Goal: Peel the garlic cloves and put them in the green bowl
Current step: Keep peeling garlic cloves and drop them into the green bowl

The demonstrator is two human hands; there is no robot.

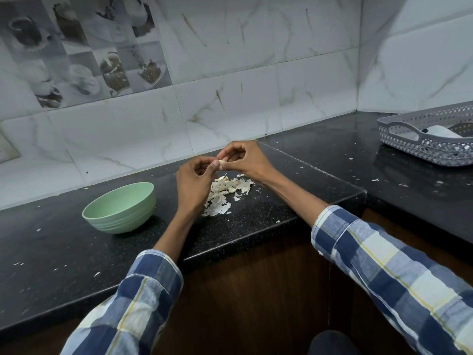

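Observation:
A garlic clove (222, 162) is held between both hands above the black counter. My right hand (244, 160) pinches it from the right with curled fingers, and my left hand (195, 181) meets it with thumb and fingertip from the left. Under the hands lies a pile of pale garlic skins (225, 194). The green bowl (120, 207) stands on the counter to the left of my left hand; its inside is mostly hidden from this angle.
A grey perforated basket (419, 139) with a white object in it sits at the far right on the black counter (281, 206). Small skin flakes are scattered about. The counter edge forms a corner near my arms; tiled walls close the back.

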